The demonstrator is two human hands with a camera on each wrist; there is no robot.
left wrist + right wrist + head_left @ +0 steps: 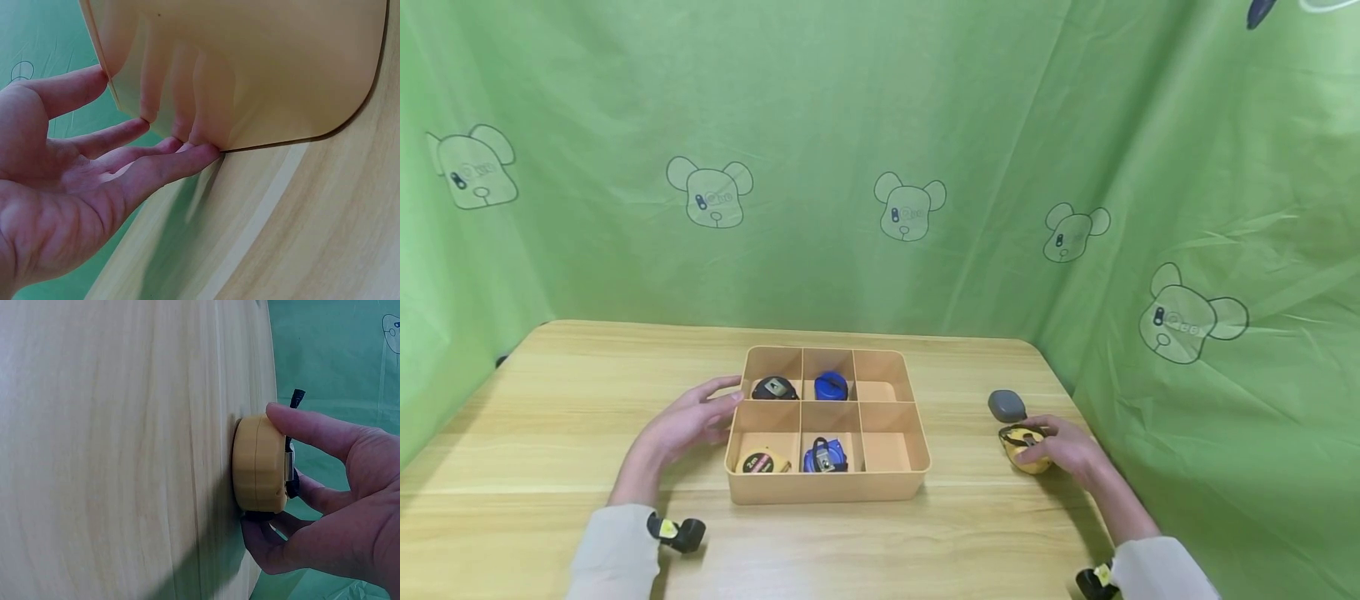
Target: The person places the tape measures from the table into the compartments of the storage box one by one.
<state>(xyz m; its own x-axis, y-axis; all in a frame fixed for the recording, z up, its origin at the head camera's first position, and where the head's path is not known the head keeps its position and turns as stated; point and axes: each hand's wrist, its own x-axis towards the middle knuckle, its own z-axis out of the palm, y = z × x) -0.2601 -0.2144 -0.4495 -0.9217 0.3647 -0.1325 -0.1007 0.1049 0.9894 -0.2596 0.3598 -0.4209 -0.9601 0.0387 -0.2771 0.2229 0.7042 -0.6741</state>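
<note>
Left hand (688, 421): fingers (156, 169) straight, flat against the organiser box (827, 487) side — steadying it.
Right hand (1067, 450): fingers curled round the yellow tape measure (259, 464) — lying on the surface (550, 400), right of the box.

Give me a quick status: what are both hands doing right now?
Left hand open, fingers against the tray's outer wall. Right hand gripping yellow tape measure flat on table. Grey tape measure close beside.

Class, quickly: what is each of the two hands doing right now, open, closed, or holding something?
Left hand: open, straight fingers touching the side of the compartment tray.
Right hand: gripping the yellow tape measure on the table.
</note>
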